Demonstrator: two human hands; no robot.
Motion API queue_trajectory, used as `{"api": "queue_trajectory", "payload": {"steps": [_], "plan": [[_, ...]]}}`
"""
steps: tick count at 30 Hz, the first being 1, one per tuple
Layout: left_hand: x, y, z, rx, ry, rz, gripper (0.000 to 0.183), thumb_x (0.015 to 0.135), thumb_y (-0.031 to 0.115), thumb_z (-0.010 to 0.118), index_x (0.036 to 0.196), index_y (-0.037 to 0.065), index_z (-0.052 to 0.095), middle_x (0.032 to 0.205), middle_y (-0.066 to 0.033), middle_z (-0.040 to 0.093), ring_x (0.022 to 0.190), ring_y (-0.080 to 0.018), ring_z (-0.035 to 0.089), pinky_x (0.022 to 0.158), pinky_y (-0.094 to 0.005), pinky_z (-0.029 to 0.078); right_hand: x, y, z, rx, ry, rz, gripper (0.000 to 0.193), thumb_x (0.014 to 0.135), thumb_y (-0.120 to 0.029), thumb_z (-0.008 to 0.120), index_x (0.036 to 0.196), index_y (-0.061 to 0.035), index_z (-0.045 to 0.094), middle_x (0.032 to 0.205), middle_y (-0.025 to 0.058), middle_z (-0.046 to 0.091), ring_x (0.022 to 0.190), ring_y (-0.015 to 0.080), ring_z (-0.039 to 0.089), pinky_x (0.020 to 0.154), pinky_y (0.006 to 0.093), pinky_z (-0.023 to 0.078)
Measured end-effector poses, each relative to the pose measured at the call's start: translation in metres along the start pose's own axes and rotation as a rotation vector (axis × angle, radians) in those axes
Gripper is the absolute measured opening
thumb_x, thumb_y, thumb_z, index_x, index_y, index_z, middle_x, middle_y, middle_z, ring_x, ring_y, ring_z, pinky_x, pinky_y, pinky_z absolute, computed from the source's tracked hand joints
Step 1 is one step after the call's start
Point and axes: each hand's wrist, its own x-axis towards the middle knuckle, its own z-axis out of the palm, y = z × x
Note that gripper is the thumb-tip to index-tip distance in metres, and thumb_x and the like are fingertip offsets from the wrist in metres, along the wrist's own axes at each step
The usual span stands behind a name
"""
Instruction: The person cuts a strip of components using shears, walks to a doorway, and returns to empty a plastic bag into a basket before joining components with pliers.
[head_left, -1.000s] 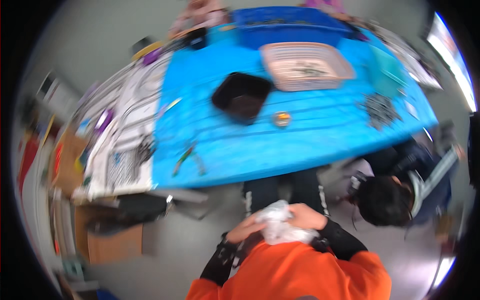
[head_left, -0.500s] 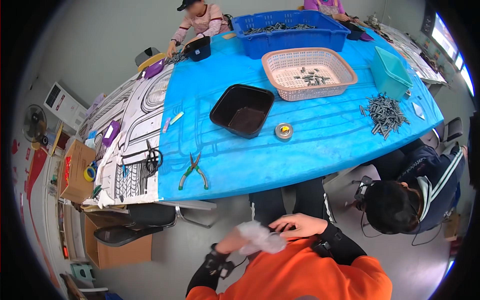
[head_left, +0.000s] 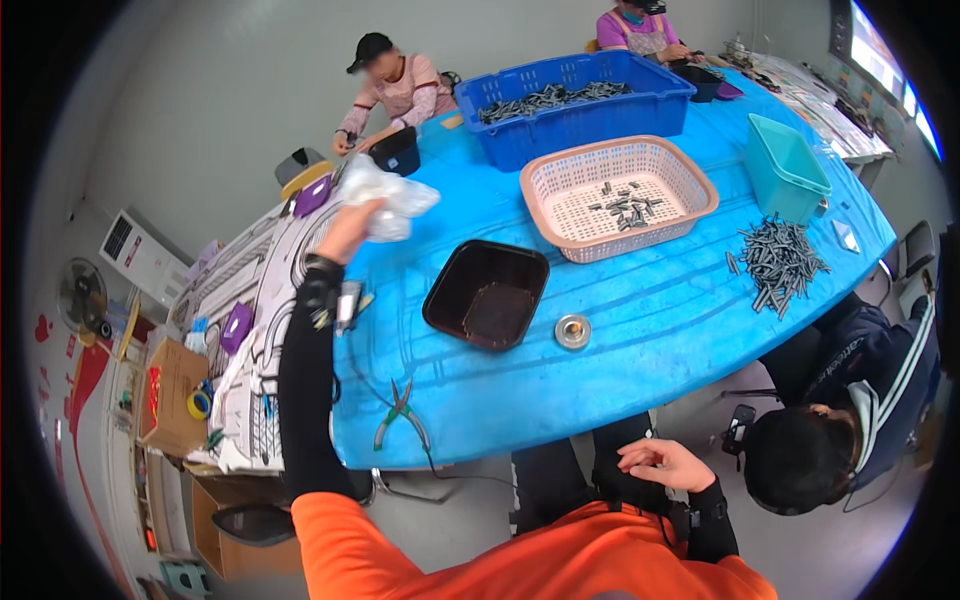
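Observation:
My left arm reaches out over the left part of the table, and my left hand (head_left: 345, 232) is closed on a crumpled, see-through plastic bag (head_left: 390, 200). The bag hangs over the blue sheet, near a co-worker's black bin. In front of my lap, my right hand (head_left: 672, 466) is empty, its fingers loosely apart. Between the two hands lie green-handled pliers (head_left: 402, 420), a black plastic tub (head_left: 485, 295) and a small round metal tin (head_left: 572, 331).
A pink basket (head_left: 620, 240) holds a few dark pieces, and a blue crate (head_left: 580, 140) many more. Farther right are a teal bin (head_left: 785, 165) and a pile of dark tubes (head_left: 780, 265). A person sits at right (head_left: 830, 400); two others work across the table.
My left hand has swung from my lap up and forward to the left with the plastic bag. My right hand has parted from it and shifted right. The whole view has tilted up.

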Motion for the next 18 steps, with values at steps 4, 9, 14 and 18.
{"api": "queue_trajectory", "payload": {"steps": [4,9,14,18], "plan": [[0.104,-0.037,0.121,-0.168,-0.254,-0.245,0.048,0.087,0.029,0.054,0.123,0.001,0.04,0.12,-0.0114,0.05,0.107,-0.0249,0.052,0.089,-0.0419,0.044,-0.02,-0.004,-0.002,0.18,0.201,0.013,0.033,0.082,-0.002,0.059,0.114,0.0,0.052,0.097,0.0073,0.062,0.089,0.0111,0.058,0.08,0.0232,0.044],[0.093,-0.034,0.113,-0.32,-0.373,-0.388,0.063,0.087,0.048,0.047,0.129,0.004,0.032,0.124,-0.0135,0.047,0.104,-0.0328,0.054,0.081,-0.0399,0.05,-0.018,-0.006,-0.002,0.187,0.222,0.009,0.032,0.082,-0.002,0.058,0.114,0.0013,0.051,0.097,0.0087,0.062,0.088,0.0128,0.059,0.078,0.0247,0.045],[0.101,-0.002,0.12,0.379,-0.403,-0.359,0.077,0.079,0.059,0.052,0.129,0.002,0.034,0.126,-0.0145,0.042,0.104,-0.0279,0.053,0.074,-0.0323,0.051,-0.037,0.003,-0.011,0.173,0.285,0.041,0.033,0.081,-0.003,0.059,0.113,0.0006,0.052,0.096,0.0082,0.062,0.084,0.0116,0.058,0.076,0.0242,0.045],[0.07,0.001,0.088,0.573,-0.216,-0.35,0.086,0.077,0.057,0.056,0.135,0.0,0.026,0.132,-0.0127,0.037,0.106,-0.0224,0.052,0.075,-0.0329,0.05,-0.039,0.002,-0.015,0.101,0.299,0.018,0.032,0.081,-0.003,0.059,0.112,0.0005,0.052,0.096,0.0075,0.062,0.088,0.0124,0.058,0.079,0.0261,0.045]]}}
